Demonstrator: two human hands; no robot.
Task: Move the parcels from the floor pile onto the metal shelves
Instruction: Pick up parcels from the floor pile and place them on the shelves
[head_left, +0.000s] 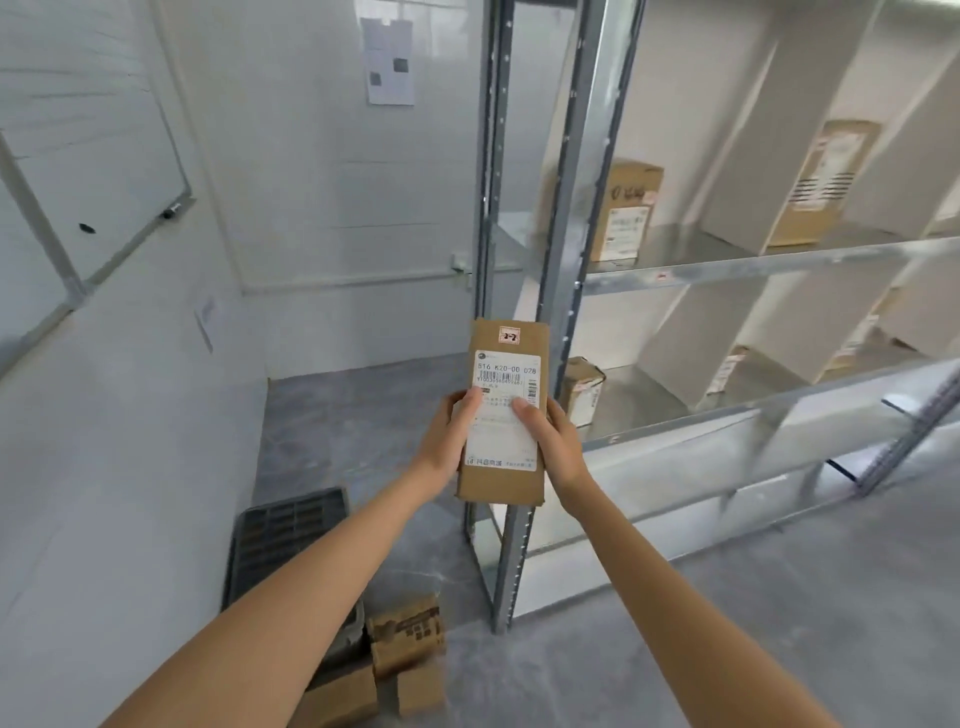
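**In front of the shelf upright: one parcel held in both hands**

In front of the grey corner post of the metal shelves (675, 270), I have a flat brown parcel (506, 343) held up on end, its white shipping label facing me and a small pink sticker marked "2-2" near its top edge. My left hand (449, 431) grips the parcel's left edge with the thumb laid across the label; my right hand (553, 436) grips the right edge, its thumb on the label too. The parcel is off the floor and not on any shelf.

On the upper shelf level to the right I see a brown box (626, 208) standing upright, and another box (826, 182) farther along between pale dividers. A smaller box (584, 389) sits on the level below, just beside the post.

Down by my left forearm, the floor pile (405, 649) of brown parcels lies next to a dark grated tray (280, 535). A whiteboard (93, 156) hangs on the left wall, and a paper sheet (389, 62) on the back wall.
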